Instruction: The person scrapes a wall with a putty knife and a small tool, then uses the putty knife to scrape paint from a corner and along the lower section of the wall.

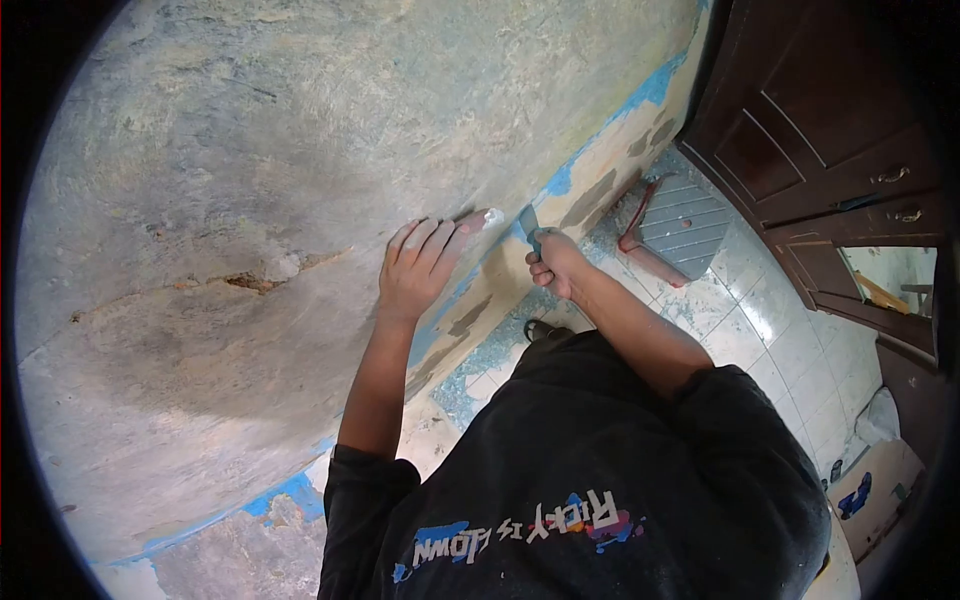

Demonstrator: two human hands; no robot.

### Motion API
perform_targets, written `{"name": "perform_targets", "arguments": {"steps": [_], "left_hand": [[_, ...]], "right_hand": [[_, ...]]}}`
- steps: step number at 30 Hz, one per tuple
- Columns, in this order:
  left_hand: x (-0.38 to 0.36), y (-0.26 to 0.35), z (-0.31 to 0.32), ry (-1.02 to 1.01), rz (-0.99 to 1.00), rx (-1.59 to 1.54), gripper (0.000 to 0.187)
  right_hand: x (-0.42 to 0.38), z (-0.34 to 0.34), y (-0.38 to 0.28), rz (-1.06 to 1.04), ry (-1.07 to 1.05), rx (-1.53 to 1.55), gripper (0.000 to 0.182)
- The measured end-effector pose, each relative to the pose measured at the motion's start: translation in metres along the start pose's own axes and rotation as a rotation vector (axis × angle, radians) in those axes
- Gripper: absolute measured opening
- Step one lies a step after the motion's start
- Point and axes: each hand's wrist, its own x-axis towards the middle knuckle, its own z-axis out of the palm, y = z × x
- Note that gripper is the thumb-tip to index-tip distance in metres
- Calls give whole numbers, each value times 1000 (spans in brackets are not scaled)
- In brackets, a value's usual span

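A grey, patchy wall [300, 130] fills the left and upper part of the view, with a band of blue paint [560, 180] along its lower section. My left hand [415, 265] lies against the wall, fingers spread, with white residue near the fingertips. In my right hand [555, 262] is a scraper [528, 220], its flat blade at the edge of the blue paint. The fingers of that hand are wrapped round the handle. A crack with a broken hole [252, 283] runs across the wall left of my left hand.
A grey plastic stool [682, 228] with reddish legs stands on the tiled floor [765, 345], right of my right hand. Dark wooden cabinets [800, 120] line the right side. Paint flakes lie along the wall's foot. A board [875, 495] with a blue item sits at lower right.
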Motion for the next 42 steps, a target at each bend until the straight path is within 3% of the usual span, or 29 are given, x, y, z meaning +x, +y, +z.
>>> {"name": "perform_targets", "arguments": {"steps": [36, 38, 42], "left_hand": [[7, 9, -6, 20, -87, -67, 33], [5, 15, -14, 6, -106, -92, 34], [4, 18, -17, 109, -161, -110, 35]], "right_hand": [[11, 3, 9, -10, 40, -40, 9], [49, -20, 22, 18, 53, -27, 7], [18, 6, 10, -16, 40, -54, 11]]}}
